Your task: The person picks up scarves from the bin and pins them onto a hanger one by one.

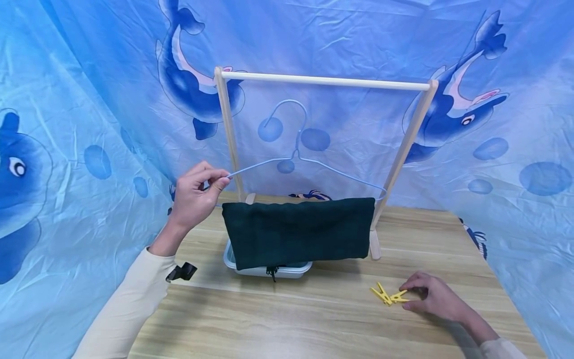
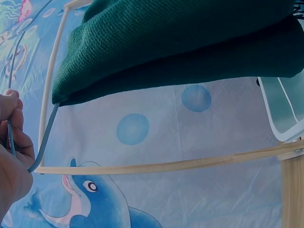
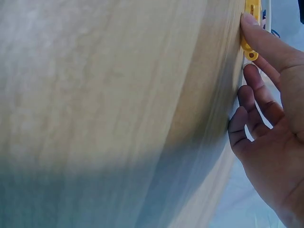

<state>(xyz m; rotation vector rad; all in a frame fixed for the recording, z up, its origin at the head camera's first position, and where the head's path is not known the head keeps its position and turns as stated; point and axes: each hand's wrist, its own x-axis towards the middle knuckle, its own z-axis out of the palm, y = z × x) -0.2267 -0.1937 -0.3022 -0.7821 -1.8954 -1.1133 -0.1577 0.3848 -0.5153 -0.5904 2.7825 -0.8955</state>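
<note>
My left hand (image 1: 197,192) pinches the left end of a light blue wire hanger (image 1: 332,169), holding it up in front of a small wooden rack. Over the hanger's lower bar hangs a folded dark green knitted scarf (image 1: 300,233); a dark tassel shows below it. In the left wrist view, the scarf (image 2: 166,42) slopes away from the fingers. On the table at the right, two yellow clothespins (image 1: 382,295) lie close together. My right hand (image 1: 435,297) has thumb and index finger around the right clothespin (image 1: 397,297); the right wrist view shows the thumb against the yellow clothespin (image 3: 251,52).
The rack's white top rod (image 1: 323,80) and wooden posts (image 1: 405,144) stand behind the hanger. A pale basin (image 1: 287,272) sits under the scarf, partly hidden. Blue dolphin-print curtains (image 1: 538,99) enclose the wooden table (image 1: 269,319) at the back and sides.
</note>
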